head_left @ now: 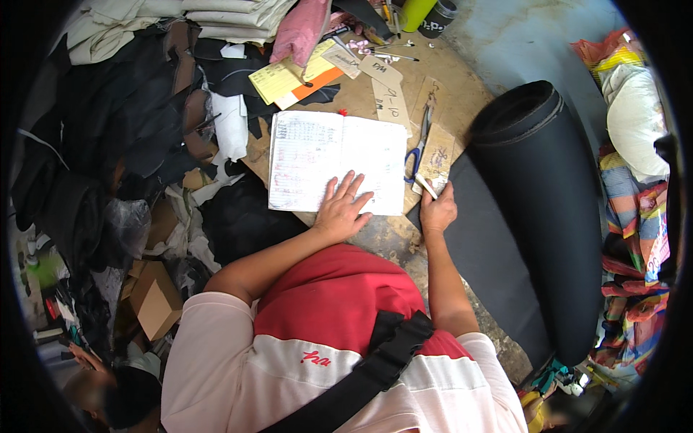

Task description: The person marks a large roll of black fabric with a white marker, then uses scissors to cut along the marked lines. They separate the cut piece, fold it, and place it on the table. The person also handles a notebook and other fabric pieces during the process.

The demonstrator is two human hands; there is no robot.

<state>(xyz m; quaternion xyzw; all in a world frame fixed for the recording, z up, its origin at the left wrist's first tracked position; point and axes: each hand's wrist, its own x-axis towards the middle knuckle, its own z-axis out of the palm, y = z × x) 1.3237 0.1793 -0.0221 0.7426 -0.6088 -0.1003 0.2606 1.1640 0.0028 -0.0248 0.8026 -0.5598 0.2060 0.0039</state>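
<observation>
An open notebook (pixel 307 155) with handwritten lines lies on the table in front of me. My left hand (pixel 343 209) rests flat across its lower edge, fingers spread and holding nothing. To the right of the book, my right hand (pixel 439 209) is closed around a small white stick (pixel 426 187); whether it is a pen or chalk I cannot tell. Just beyond that hand lies a brown card pattern (pixel 437 153) with writing on it. Scissors (pixel 415 157) with blue handles sit between the notebook and this card.
A thick roll of black material (pixel 548 209) stretches along my right. Black fabric pieces (pixel 108 108) pile up at the left, near a cardboard box (pixel 155 299). Yellow and orange cards (pixel 296 72), more card patterns (pixel 390 105) and a pink cloth (pixel 299 32) lie toward the back.
</observation>
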